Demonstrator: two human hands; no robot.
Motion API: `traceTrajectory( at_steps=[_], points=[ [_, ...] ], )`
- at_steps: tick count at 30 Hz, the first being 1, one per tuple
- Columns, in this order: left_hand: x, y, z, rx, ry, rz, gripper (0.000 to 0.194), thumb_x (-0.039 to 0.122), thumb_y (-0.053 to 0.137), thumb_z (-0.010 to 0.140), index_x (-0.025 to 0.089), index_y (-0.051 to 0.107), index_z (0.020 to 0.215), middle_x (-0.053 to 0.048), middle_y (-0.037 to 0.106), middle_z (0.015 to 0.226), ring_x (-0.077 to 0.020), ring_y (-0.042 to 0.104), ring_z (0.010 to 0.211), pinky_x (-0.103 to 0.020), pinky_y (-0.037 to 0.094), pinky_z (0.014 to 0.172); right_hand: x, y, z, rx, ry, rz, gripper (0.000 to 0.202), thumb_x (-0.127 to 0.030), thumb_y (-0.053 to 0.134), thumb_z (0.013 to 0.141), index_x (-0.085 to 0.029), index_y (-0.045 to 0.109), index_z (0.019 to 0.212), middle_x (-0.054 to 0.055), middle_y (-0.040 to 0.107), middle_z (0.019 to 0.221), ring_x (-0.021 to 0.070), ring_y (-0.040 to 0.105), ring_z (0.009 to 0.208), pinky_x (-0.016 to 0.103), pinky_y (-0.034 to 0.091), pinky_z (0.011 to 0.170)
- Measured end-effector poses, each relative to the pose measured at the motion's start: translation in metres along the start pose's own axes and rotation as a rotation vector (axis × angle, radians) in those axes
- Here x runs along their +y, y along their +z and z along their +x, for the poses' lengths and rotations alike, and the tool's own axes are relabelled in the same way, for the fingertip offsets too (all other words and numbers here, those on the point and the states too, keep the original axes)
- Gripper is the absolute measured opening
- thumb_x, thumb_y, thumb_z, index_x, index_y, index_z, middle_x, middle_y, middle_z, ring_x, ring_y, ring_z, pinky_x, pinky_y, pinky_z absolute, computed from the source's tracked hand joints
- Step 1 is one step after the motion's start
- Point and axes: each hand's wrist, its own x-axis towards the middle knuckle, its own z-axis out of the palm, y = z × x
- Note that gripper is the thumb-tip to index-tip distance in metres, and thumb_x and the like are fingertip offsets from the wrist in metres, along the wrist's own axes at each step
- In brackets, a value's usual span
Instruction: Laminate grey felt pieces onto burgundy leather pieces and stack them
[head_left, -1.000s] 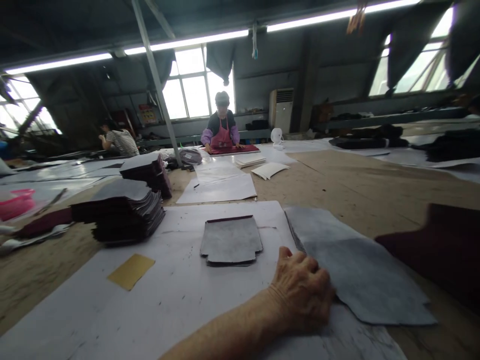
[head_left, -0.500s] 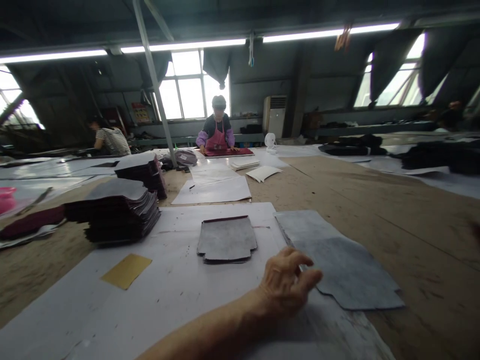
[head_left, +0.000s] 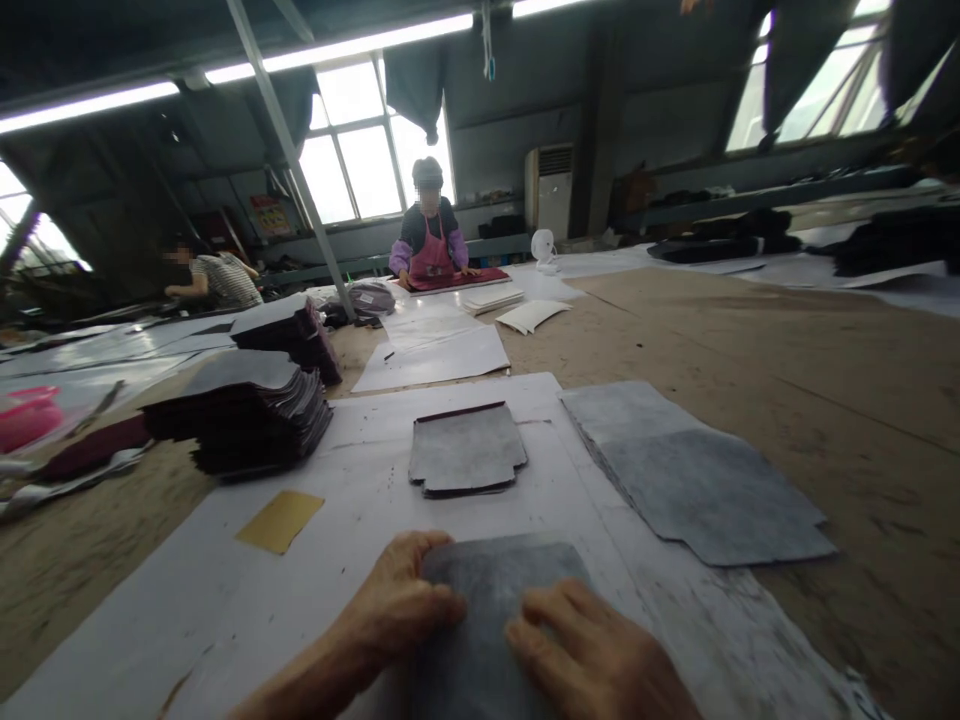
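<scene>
A grey-backed fabric piece (head_left: 487,670) lies close to me at the bottom of the view, its near end cut off by the frame. My left hand (head_left: 401,610) grips its left edge, thumb on top. Over its right part is my right hand (head_left: 592,645), slightly blurred, with fingers curled and pressed together against the fabric. Just beyond lies a smaller stack of grey pieces (head_left: 469,450) with notched corners and a dark edge. To the right, a larger stack of grey pieces (head_left: 697,480) lies partly on the white paper (head_left: 300,620).
Tall dark fabric stacks (head_left: 259,420) stand at the left, near a yellow card (head_left: 281,520). Farther off are white sheets (head_left: 435,350), a small white fan (head_left: 544,250) and a metal pole (head_left: 289,150). A person in a pink apron (head_left: 431,245) works across the brown table (head_left: 750,350).
My left hand has moved left and toward me from the large right stack and now holds a grey piece. My right hand has come into view on that piece. The view has shifted slightly.
</scene>
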Motion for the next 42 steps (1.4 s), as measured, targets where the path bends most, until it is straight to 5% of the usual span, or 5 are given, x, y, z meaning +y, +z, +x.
traceTrajectory(
  at_steps=[8, 14, 24, 32, 42],
  points=[
    [0.027, -0.034, 0.025, -0.158, -0.013, 0.385, 0.025, 0.017, 0.059, 0.051, 0.015, 0.066, 0.074, 0.0, 0.06, 0.061, -0.0145, 0.052, 0.058, -0.022, 0.036, 0.05, -0.008, 0.02, 0.003, 0.108, -0.095, -0.17, 0.029, -0.004, 0.036, 0.081, -0.009, 0.063, 0.091, 0.01, 0.061, 0.085, 0.0203, 0.052, 0.073, 0.032, 0.048, 0.06],
    [0.045, -0.004, 0.04, -0.115, 0.171, 0.659, 0.017, 0.013, 0.06, 0.05, 0.017, 0.065, 0.066, 0.003, 0.054, 0.054, -0.0132, 0.047, 0.054, -0.023, 0.033, 0.049, -0.024, 0.043, 0.004, 0.311, -0.059, -0.407, 0.026, -0.001, 0.039, 0.079, -0.009, 0.064, 0.079, 0.011, 0.063, 0.08, 0.0227, 0.056, 0.074, 0.033, 0.046, 0.058],
    [0.007, 0.029, 0.041, 0.182, 0.582, 0.588, 0.022, 0.008, 0.057, 0.065, 0.02, 0.066, 0.081, -0.001, 0.061, 0.074, -0.0168, 0.055, 0.072, -0.032, 0.044, 0.067, -0.017, 0.033, 0.006, 0.441, -0.027, -0.29, 0.031, 0.003, 0.036, 0.079, -0.012, 0.062, 0.068, 0.006, 0.061, 0.065, 0.0156, 0.059, 0.064, 0.024, 0.047, 0.053],
    [-0.008, 0.029, 0.038, 0.31, 0.96, 0.748, 0.029, 0.005, 0.052, 0.074, 0.023, 0.063, 0.094, -0.001, 0.058, 0.074, -0.0173, 0.052, 0.069, -0.038, 0.043, 0.067, 0.02, -0.018, 0.001, 0.121, 0.12, -0.158, 0.035, -0.001, 0.034, 0.079, -0.007, 0.064, 0.096, 0.012, 0.062, 0.083, 0.021, 0.055, 0.076, 0.036, 0.051, 0.063],
    [-0.005, 0.03, 0.036, 0.281, 1.168, 0.857, 0.026, 0.005, 0.044, 0.082, 0.013, 0.062, 0.099, -0.006, 0.057, 0.078, -0.0171, 0.05, 0.071, -0.034, 0.038, 0.064, 0.033, -0.014, 0.001, -0.012, 0.075, -0.212, 0.035, -0.001, 0.036, 0.079, -0.005, 0.062, 0.102, 0.013, 0.059, 0.086, 0.0235, 0.051, 0.078, 0.041, 0.049, 0.064]
  ],
)
